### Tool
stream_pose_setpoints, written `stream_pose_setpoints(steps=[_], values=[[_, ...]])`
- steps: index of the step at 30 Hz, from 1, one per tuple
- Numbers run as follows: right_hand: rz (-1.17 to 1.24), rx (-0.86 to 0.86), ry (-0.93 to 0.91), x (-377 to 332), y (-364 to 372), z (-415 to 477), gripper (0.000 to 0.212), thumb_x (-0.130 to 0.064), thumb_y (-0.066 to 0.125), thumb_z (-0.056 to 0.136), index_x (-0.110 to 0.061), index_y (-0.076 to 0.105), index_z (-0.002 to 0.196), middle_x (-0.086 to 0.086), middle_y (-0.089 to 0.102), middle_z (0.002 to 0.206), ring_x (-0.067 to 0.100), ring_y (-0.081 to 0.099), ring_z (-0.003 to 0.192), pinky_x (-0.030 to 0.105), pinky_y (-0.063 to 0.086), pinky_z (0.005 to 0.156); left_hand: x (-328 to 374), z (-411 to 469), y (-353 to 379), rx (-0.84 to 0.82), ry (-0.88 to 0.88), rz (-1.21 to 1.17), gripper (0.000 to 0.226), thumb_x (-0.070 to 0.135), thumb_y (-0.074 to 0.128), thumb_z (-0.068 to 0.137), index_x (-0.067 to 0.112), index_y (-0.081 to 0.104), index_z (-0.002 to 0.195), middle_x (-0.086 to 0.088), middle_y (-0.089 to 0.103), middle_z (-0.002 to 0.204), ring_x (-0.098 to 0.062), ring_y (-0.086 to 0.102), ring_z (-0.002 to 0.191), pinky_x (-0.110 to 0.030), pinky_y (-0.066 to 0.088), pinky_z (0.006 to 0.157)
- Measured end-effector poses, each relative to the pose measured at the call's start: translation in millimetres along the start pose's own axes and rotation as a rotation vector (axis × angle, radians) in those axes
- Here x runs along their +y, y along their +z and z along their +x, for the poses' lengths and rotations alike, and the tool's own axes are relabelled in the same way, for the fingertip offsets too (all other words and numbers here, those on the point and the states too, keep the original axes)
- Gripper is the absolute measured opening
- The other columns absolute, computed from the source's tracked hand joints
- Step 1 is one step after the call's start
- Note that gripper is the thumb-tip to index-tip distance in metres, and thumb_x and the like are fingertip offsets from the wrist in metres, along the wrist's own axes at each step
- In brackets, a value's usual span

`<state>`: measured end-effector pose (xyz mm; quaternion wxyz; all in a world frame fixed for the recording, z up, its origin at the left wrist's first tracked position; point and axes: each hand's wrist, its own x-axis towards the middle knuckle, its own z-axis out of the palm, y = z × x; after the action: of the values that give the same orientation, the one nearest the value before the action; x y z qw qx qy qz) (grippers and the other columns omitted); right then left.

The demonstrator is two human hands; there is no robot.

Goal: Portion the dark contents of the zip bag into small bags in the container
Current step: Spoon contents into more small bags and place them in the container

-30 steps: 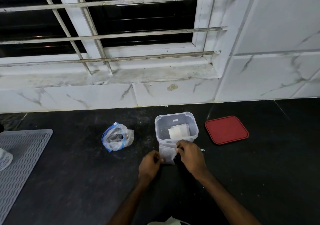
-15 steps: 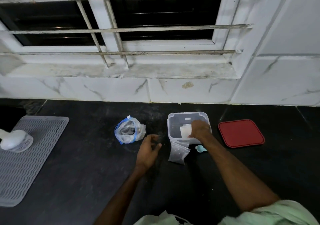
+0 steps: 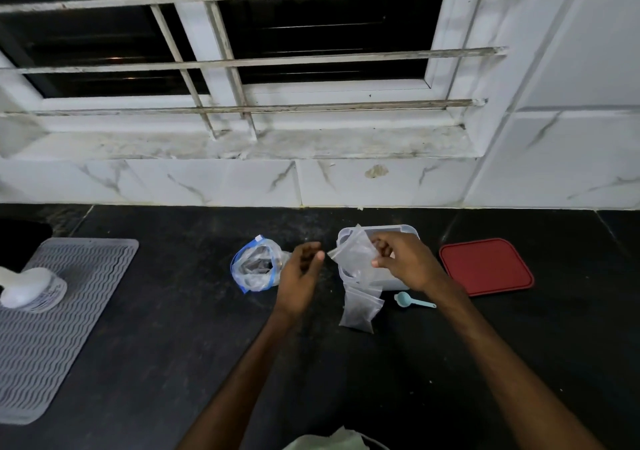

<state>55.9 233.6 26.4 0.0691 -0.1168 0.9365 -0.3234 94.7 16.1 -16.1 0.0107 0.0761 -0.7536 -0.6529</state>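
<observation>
On countertop (image 3: 173, 363), left to right: drying mat (image 3: 52, 328) at far edge, then zip bag (image 3: 256, 266), container (image 3: 406, 230), lid (image 3: 485, 266); window sill (image 3: 242, 144) behind all. Just before container: filled small bag (image 3: 360, 311), scoop (image 3: 412, 301) just right of it. Above container, pinched in right hand (image 3: 408, 262): second small bag (image 3: 353, 252), with left hand (image 3: 299, 276) just beside its left corner, between zip bag and container.

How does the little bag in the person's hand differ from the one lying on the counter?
The held bag looks empty; the lying bag holds dark contents. The held bag is pinched by the right hand up by the container; the lying bag rests on the counter in front of it. Both are small, clear plastic.
</observation>
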Motion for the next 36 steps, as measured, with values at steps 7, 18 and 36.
stream_pose_setpoints(steps=[7, 18, 36], values=[[-0.245, -0.038, -0.160, -14, -9, -14, 0.025, -0.024, 0.065, 0.089, -0.013, 0.051, 0.073, -0.004, 0.053, 0.078, 0.014, 0.052, 0.081, 0.022, 0.028, 0.060, 36, 3, -9, -0.224, 0.101, 0.158, 0.028, 0.033, 0.054, 0.096, 0.017, 0.069, 0.113, 0.005, 0.072, 0.105, -0.003, 0.065, 0.090, -0.019, 0.052, 0.078], [-0.234, 0.262, -0.108, -41, 27, -22, 0.033, -0.034, 0.068, 0.086, -0.022, 0.059, 0.115, -0.004, 0.056, 0.114, 0.017, 0.052, 0.105, 0.033, 0.048, 0.087, 13, -14, -23, -0.152, 0.026, 0.226, 0.020, 0.024, 0.072, 0.087, 0.010, 0.066, 0.074, 0.004, 0.061, 0.062, -0.005, 0.054, 0.058, -0.023, 0.045, 0.060], [0.108, 0.365, 0.079, -68, 72, -49, 0.027, -0.051, 0.057, 0.089, -0.026, 0.063, 0.084, -0.012, 0.066, 0.081, 0.006, 0.061, 0.077, 0.034, 0.054, 0.067, 3, -60, 12, 0.183, 0.081, 0.426, 0.023, 0.037, 0.066, 0.089, 0.029, 0.055, 0.070, 0.010, 0.063, 0.070, -0.003, 0.060, 0.064, -0.019, 0.040, 0.053]])
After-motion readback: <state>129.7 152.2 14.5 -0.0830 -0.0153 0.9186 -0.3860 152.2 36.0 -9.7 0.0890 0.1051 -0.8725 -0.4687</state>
